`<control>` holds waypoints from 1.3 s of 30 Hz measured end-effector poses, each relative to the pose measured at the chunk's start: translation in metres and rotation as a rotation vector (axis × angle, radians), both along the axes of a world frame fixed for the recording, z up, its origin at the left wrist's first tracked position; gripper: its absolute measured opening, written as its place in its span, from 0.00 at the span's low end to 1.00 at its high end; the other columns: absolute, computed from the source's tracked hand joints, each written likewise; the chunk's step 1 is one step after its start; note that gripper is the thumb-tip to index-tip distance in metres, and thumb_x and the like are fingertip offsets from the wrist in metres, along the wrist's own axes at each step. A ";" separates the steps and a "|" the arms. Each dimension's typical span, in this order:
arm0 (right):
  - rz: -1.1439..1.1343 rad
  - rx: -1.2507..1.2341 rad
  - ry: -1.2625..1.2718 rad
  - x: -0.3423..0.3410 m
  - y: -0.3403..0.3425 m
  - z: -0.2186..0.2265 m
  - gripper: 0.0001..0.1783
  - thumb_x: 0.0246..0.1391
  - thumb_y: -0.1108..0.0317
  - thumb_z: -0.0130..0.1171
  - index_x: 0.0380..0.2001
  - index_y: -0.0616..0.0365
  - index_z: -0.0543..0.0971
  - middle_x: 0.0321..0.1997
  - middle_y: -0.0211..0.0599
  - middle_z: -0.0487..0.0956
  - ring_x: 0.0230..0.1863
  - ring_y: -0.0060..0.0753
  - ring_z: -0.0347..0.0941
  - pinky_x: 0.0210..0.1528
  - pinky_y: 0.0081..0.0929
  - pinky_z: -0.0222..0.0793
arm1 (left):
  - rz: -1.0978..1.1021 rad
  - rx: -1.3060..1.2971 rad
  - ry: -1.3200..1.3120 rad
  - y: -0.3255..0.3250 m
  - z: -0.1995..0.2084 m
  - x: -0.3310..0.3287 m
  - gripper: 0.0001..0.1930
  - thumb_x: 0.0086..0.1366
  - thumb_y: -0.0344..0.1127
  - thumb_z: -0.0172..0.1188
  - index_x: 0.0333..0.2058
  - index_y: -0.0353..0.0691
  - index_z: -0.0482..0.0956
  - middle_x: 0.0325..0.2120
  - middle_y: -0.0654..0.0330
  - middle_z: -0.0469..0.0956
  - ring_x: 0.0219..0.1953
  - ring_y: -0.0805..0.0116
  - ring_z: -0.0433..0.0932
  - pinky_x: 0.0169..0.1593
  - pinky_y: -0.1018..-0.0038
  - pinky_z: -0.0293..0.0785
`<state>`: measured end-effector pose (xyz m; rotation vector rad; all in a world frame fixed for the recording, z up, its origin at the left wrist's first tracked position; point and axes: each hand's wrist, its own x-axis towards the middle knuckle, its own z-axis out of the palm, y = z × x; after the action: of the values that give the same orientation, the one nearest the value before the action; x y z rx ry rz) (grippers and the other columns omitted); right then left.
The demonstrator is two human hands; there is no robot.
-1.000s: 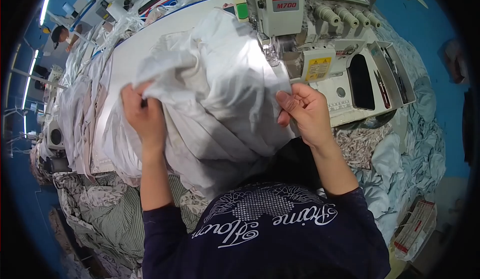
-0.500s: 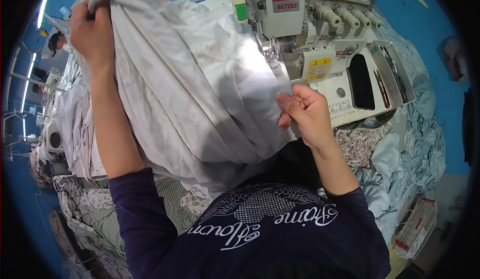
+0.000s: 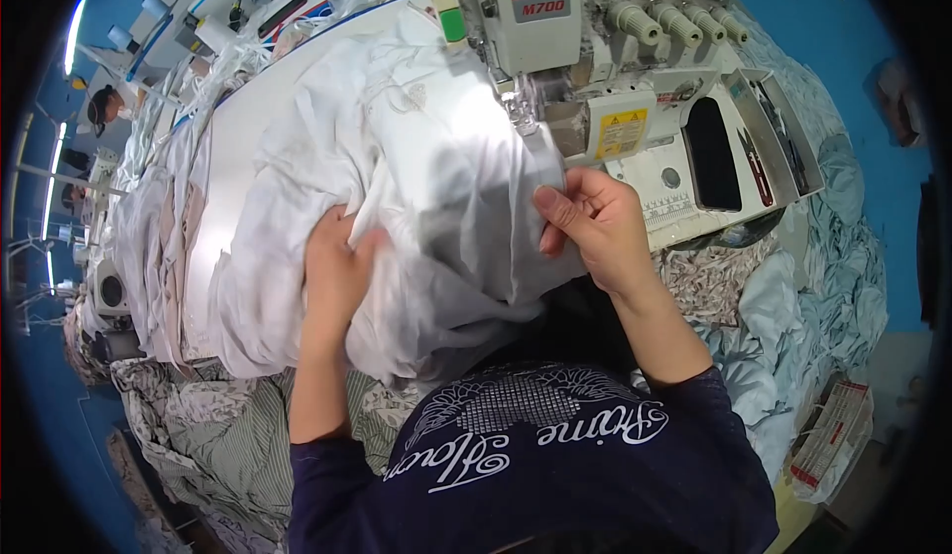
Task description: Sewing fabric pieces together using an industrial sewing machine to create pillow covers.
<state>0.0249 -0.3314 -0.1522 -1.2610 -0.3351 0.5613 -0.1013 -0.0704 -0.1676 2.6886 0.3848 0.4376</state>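
A large piece of white fabric (image 3: pixel 337 127) with faint printed marks lies in loose folds over the sewing machine's work table, its right edge running up under the lit needle area (image 3: pixel 523 108). My left hand (image 3: pixel 335 266) is down in the middle of the bunched fabric, thumb and fingers closing round a fold, slightly blurred; its fingertips are partly hidden. At the near right of the needle, my right hand (image 3: pixel 600 227) pinches the fabric's edge between thumb and fingers. The white sewing machine head (image 3: pixel 535 33) stands just beyond, with cone-shaped tension knobs (image 3: pixel 635 23) to its right.
A dark phone (image 3: pixel 712 152), red-handled snips (image 3: pixel 756 167) and a tool tray (image 3: pixel 783 137) sit right of the needle. Pale green fabric (image 3: pixel 823 256) heaps at the right; striped fabric (image 3: pixel 238 445) hangs at the lower left. Another person (image 3: pixel 104 106) is at the far left.
My left hand has come down and right from the far left, and the raised fabric has dropped into crumpled folds on the table. The right hand keeps its pinch at the edge.
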 end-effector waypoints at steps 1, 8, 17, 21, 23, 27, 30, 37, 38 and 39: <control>-0.010 0.013 0.004 0.000 -0.001 0.002 0.11 0.52 0.66 0.61 0.27 0.62 0.72 0.18 0.29 0.73 0.16 0.19 0.71 0.18 0.15 0.65 | 0.073 0.034 -0.117 0.000 -0.003 -0.002 0.15 0.49 0.28 0.61 0.38 0.34 0.77 0.36 0.44 0.73 0.43 0.44 0.71 0.49 0.63 0.67; -0.013 0.051 0.010 0.000 0.000 -0.001 0.12 0.53 0.65 0.61 0.26 0.61 0.72 0.18 0.28 0.73 0.16 0.19 0.71 0.18 0.15 0.64 | 0.162 0.234 -0.684 0.050 0.044 0.050 0.08 0.53 0.24 0.55 0.33 0.34 0.78 0.29 0.50 0.73 0.34 0.53 0.73 0.41 0.68 0.68; 0.004 0.067 0.014 0.001 -0.002 0.002 0.11 0.53 0.66 0.60 0.25 0.61 0.71 0.18 0.28 0.72 0.16 0.18 0.70 0.18 0.15 0.64 | 0.123 0.402 -0.884 0.092 0.124 0.118 0.07 0.54 0.30 0.58 0.33 0.38 0.80 0.28 0.54 0.76 0.34 0.57 0.75 0.40 0.70 0.69; -0.022 0.028 0.012 0.002 -0.003 0.001 0.11 0.53 0.66 0.60 0.25 0.61 0.72 0.19 0.28 0.72 0.16 0.18 0.70 0.18 0.14 0.63 | 0.156 0.430 -0.958 0.118 0.153 0.150 0.09 0.56 0.36 0.58 0.34 0.41 0.81 0.30 0.52 0.79 0.35 0.55 0.77 0.41 0.70 0.70; 0.005 0.056 0.013 0.000 -0.001 0.003 0.11 0.53 0.66 0.60 0.26 0.62 0.72 0.19 0.27 0.72 0.16 0.18 0.70 0.18 0.14 0.63 | 0.173 0.430 -0.963 0.133 0.174 0.149 0.11 0.56 0.38 0.58 0.36 0.41 0.81 0.30 0.51 0.79 0.35 0.55 0.77 0.41 0.70 0.70; 0.012 0.062 0.032 -0.005 0.001 0.007 0.11 0.52 0.66 0.61 0.26 0.62 0.72 0.19 0.27 0.72 0.16 0.18 0.70 0.18 0.14 0.64 | 0.363 0.486 -0.619 0.189 0.175 0.136 0.16 0.56 0.45 0.57 0.39 0.44 0.80 0.31 0.51 0.79 0.36 0.54 0.77 0.42 0.70 0.70; -0.064 0.010 0.029 0.000 -0.002 0.001 0.11 0.51 0.66 0.62 0.27 0.62 0.73 0.18 0.28 0.73 0.16 0.18 0.70 0.18 0.15 0.65 | 0.167 0.269 -0.442 0.147 0.117 0.124 0.20 0.54 0.48 0.60 0.41 0.40 0.80 0.34 0.51 0.79 0.34 0.57 0.78 0.40 0.68 0.71; -0.028 0.006 0.022 0.000 -0.001 0.003 0.12 0.51 0.66 0.62 0.27 0.62 0.73 0.18 0.28 0.73 0.16 0.17 0.71 0.18 0.14 0.66 | -0.043 0.075 -0.055 0.021 0.007 0.026 0.17 0.47 0.30 0.63 0.38 0.34 0.76 0.31 0.52 0.73 0.37 0.54 0.72 0.44 0.67 0.68; -0.043 0.024 0.025 0.000 -0.002 0.003 0.11 0.51 0.66 0.62 0.27 0.62 0.73 0.18 0.28 0.73 0.16 0.17 0.71 0.18 0.13 0.65 | 0.004 -0.054 -0.030 0.017 0.011 0.026 0.15 0.48 0.26 0.60 0.37 0.33 0.75 0.32 0.50 0.73 0.38 0.52 0.72 0.44 0.66 0.67; -0.031 0.029 0.024 0.000 -0.001 0.004 0.11 0.51 0.66 0.62 0.27 0.62 0.73 0.18 0.28 0.73 0.16 0.17 0.71 0.18 0.13 0.65 | 0.016 -0.048 -0.031 0.020 0.016 0.026 0.15 0.48 0.26 0.60 0.37 0.33 0.75 0.32 0.50 0.73 0.38 0.52 0.72 0.44 0.66 0.67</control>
<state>0.0247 -0.3329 -0.1483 -1.2286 -0.3023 0.5427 -0.0755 -0.0506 -0.1519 2.6306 0.4031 0.4679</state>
